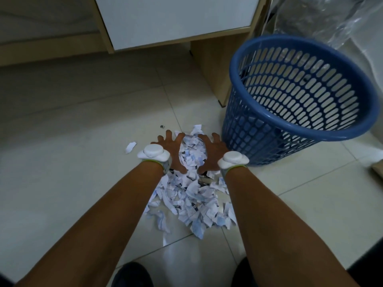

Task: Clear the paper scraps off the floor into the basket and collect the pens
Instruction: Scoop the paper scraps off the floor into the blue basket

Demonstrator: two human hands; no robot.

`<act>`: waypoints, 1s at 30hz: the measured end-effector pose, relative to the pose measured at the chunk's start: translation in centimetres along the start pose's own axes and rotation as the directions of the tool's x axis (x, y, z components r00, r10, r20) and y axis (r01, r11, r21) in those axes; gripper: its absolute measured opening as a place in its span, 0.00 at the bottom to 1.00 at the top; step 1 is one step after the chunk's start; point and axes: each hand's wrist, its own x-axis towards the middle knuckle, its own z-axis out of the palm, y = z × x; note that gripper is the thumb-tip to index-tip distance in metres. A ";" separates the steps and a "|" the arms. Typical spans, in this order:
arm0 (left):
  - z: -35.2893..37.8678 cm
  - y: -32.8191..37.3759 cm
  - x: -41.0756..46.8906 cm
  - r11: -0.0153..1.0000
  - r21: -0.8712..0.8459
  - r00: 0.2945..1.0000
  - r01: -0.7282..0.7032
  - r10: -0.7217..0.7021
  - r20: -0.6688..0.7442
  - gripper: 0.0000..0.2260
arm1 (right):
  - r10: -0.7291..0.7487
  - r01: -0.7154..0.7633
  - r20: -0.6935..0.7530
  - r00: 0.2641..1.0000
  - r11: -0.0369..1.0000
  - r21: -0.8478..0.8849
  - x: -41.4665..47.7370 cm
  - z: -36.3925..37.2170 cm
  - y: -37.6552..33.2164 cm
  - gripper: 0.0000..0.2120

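A heap of torn white paper scraps (190, 201) lies on the tiled floor in the middle of the head view. My left hand (173, 151) and my right hand (210, 154) rest on the far end of the heap, fingers spread, cupping scraps between them. A dark pen (204, 179) shows partly under the scraps just below my right thumb. One stray scrap (130, 147) lies left of my left hand. The blue mesh basket (269, 125) stands right of the heap, its inside without paper as far as I can see.
A wooden desk leg (211, 67) stands just behind the basket, with a white cabinet front (176, 19) above it. Clear plastic sheeting (323, 15) bunches at the top right. A small dark speck (162, 126) lies beyond the heap. My shoes (132, 274) are at the bottom edge.
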 end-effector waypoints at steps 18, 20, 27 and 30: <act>1.5 1.5 2.3 0.982 -0.134 0.991 -0.133 0.127 -0.052 0.52 | -0.021 0.021 -0.018 1.000 1.000 0.014 2.4 1.3 -1.2 0.54; 1.4 1.4 2.6 0.976 -0.158 0.988 -0.150 0.143 -0.054 0.50 | -0.024 0.025 -0.024 0.999 0.999 0.043 2.7 1.6 -1.2 0.49; 1.0 1.7 2.8 0.962 -0.209 0.980 -0.176 0.151 -0.132 0.34 | -0.071 0.088 -0.149 0.986 0.990 0.111 2.6 0.8 -1.6 0.25; 1.1 1.7 2.7 0.962 -0.207 0.974 -0.180 0.146 -0.171 0.29 | -0.074 0.088 -0.155 0.985 0.993 0.083 2.4 0.2 -1.9 0.18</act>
